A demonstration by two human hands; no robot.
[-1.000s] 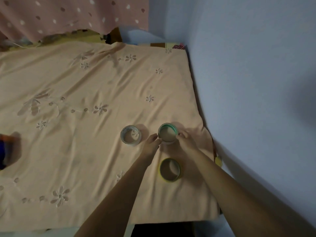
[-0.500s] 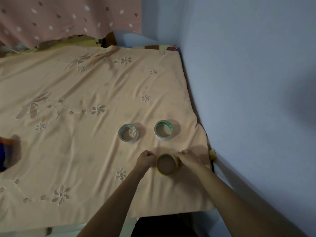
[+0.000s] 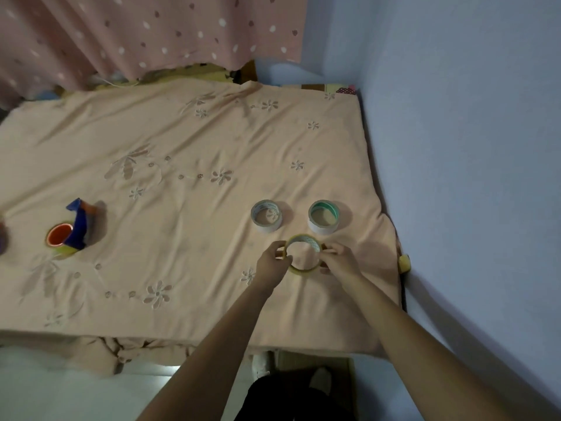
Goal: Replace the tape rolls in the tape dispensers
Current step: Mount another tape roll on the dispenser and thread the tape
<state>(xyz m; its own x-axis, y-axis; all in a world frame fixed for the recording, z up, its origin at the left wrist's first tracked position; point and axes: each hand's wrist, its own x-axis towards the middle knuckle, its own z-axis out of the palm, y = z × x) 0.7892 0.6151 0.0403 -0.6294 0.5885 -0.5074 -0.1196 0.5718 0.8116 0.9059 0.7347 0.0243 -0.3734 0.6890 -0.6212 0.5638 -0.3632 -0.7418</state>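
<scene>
A yellow tape roll (image 3: 303,269) is held between both hands over the peach cloth: my left hand (image 3: 270,262) pinches its left rim and my right hand (image 3: 340,261) pinches its right rim. Just beyond lie a grey-cored clear roll (image 3: 266,215) and a white roll with a green core (image 3: 323,217), flat on the cloth. Far to the left stands a blue tape dispenser (image 3: 78,226) with an orange-cored yellow roll (image 3: 59,237) in it.
The peach embroidered cloth (image 3: 182,208) covers a table pushed against a blue wall (image 3: 470,177) on the right. A pink dotted curtain (image 3: 136,34) hangs at the back. A small yellow object (image 3: 404,262) sits at the table's right edge.
Both hands left the green-cored roll, came back to the yellow roll and took hold of it. The view swung left, so the blue dispenser is now in sight.
</scene>
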